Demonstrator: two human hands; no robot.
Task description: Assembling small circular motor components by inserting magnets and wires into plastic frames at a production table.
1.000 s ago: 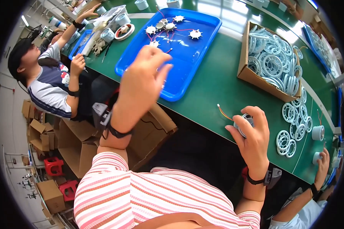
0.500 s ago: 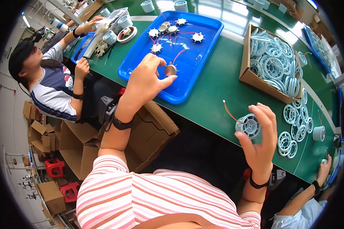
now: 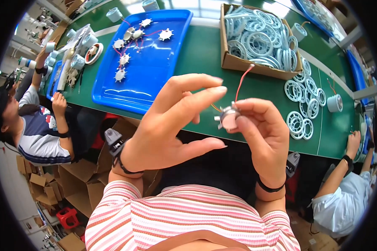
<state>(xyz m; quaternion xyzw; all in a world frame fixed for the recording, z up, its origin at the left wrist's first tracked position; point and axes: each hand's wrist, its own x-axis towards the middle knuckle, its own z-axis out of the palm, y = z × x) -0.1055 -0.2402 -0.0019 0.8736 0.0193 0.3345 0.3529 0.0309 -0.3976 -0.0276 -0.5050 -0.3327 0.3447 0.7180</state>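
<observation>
My right hand [image 3: 262,138] pinches a small round metal part [image 3: 229,119] between thumb and fingers, in front of my body. The part has a flat coppery face and short tabs around its rim. A red wire [image 3: 241,83] with a white connector rises behind it. My left hand [image 3: 167,121] is just left of it, thumb and fingers spread apart with nothing between them. A short yellow-orange wire [image 3: 215,108] shows between the two hands; what it belongs to is hidden. Similar white-tabbed round parts [image 3: 124,59] with red wires lie in a blue tray [image 3: 155,85] beyond my left hand.
A cardboard box [image 3: 255,73] of light-blue rings stands beyond my right hand, with loose rings [image 3: 295,121] beside it. A light-blue wired housing [image 3: 334,103] sits farther right on the green table [image 3: 201,54]. Co-workers are at left [image 3: 37,129] and right [image 3: 343,196].
The round metal part has passed from my left hand to my right. My left hand has moved right, away from the tray, and opened. The light-blue housing by my right hand no longer shows.
</observation>
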